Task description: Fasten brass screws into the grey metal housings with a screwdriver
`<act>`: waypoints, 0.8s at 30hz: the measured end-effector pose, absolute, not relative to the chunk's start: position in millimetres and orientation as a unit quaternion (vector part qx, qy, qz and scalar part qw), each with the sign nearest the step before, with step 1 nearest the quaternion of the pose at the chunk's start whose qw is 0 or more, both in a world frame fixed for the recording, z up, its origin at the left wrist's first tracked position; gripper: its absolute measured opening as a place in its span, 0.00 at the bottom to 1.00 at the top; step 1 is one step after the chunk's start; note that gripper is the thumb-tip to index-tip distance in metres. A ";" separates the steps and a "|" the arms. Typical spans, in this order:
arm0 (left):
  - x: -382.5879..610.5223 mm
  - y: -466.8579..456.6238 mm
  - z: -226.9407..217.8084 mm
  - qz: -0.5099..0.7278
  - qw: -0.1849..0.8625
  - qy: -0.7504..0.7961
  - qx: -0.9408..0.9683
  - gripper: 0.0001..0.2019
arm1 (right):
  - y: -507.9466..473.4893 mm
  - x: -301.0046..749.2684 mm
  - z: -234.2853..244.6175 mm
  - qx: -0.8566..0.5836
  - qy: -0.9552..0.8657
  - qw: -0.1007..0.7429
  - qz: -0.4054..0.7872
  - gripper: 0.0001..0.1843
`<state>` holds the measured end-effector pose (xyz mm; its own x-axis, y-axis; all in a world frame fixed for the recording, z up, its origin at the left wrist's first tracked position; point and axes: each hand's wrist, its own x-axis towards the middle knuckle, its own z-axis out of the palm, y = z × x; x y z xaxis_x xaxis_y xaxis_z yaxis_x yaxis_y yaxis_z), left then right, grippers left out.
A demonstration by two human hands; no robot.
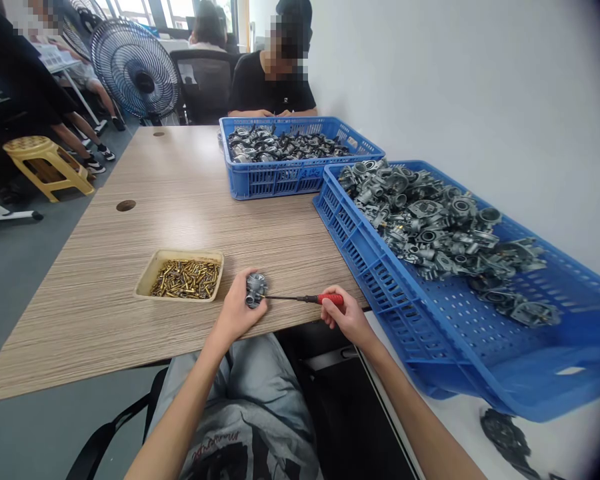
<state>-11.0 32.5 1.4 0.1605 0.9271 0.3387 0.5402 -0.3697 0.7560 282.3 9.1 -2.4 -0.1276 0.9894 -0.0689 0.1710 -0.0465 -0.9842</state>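
My left hand [240,308] grips a small grey metal casting [255,289] at the near edge of the wooden table [145,220]. My right hand [344,315] is closed around the red handle of a screwdriver [313,299]. Its thin shaft points left and its tip meets the casting. Just left of my left hand stands a shallow beige tray [153,270] filled with small brass screws [186,279].
A large blue crate [380,273] heaped with grey castings [430,220] sits tilted at my right. A second blue crate [275,180] of parts stands farther back, with a person in black seated behind it. A fan [135,67] and a yellow stool [47,163] are at the left.
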 end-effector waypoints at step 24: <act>-10.6 32.2 2.4 0.402 0.242 0.508 0.723 0.30 | 8.3 282.4 -0.9 -0.520 -0.556 0.408 0.504 0.22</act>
<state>-10.6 32.2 2.4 0.1616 0.9281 0.3355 0.5397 -0.3677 0.7573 282.4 8.3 -0.9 -0.1275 0.9893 -0.0703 0.1674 -0.0484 -0.9847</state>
